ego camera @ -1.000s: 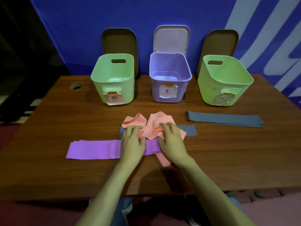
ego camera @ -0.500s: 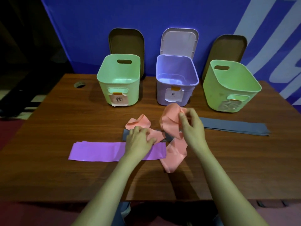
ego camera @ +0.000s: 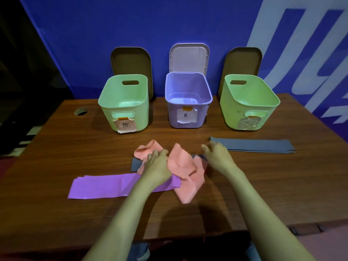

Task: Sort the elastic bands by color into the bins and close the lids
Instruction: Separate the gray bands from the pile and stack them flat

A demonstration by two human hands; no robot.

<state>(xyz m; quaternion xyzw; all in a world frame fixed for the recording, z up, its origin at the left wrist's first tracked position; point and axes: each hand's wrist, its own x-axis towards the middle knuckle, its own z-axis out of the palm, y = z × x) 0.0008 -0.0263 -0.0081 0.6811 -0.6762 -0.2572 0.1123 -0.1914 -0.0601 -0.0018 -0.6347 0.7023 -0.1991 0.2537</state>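
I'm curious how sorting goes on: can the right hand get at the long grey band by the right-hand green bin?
Probably yes: the right hand looks open and empty, right by one end of the long grey band, which nothing covers.

There are three bins: the left green bin (ego camera: 123,102), the right green bin (ego camera: 248,102) and the lilac bin (ego camera: 188,98). There are three raised lids: the left brown lid (ego camera: 130,61), the right brown lid (ego camera: 243,61) and the lilac lid (ego camera: 189,57). Two grey pieces show, the long grey band (ego camera: 252,146) and the half-covered grey band (ego camera: 136,164). There is one purple band (ego camera: 98,187) and one pink heap (ego camera: 183,162), its count unclear.
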